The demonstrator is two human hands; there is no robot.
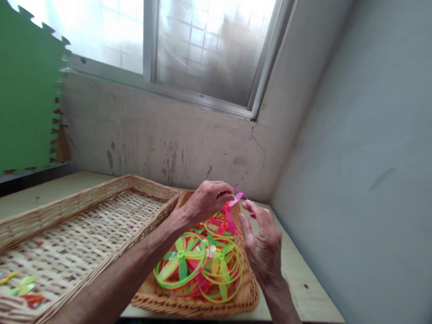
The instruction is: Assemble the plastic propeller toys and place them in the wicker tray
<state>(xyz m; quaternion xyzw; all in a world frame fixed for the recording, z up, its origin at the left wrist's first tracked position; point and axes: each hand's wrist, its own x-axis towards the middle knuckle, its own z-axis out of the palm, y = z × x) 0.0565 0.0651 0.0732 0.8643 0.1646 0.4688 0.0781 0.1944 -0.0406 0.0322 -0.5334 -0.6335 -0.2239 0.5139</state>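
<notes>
My left hand (214, 197) reaches over the brown wicker basket (251, 288), its fingers closed on a pink plastic propeller ring (238, 198). That ring is held tilted at the basket's far end, and my left hand covers part of it. Just to its right is my right hand (261, 236), thumb and fingers apart, with the fingertips close to the ring's edge; whether they touch it I cannot tell. Below the hands, the basket holds a heap of yellow-green propeller rings (181, 254), with pink and orange ones among them.
A larger, pale wicker tray (130, 182) stands to the left, with small yellow and orange plastic pieces (32, 298) at its near end. Both rest on a light wooden tabletop (303, 274). Behind are a stained wall (151, 130) and a window; a green foam mat (30, 99) stands at left.
</notes>
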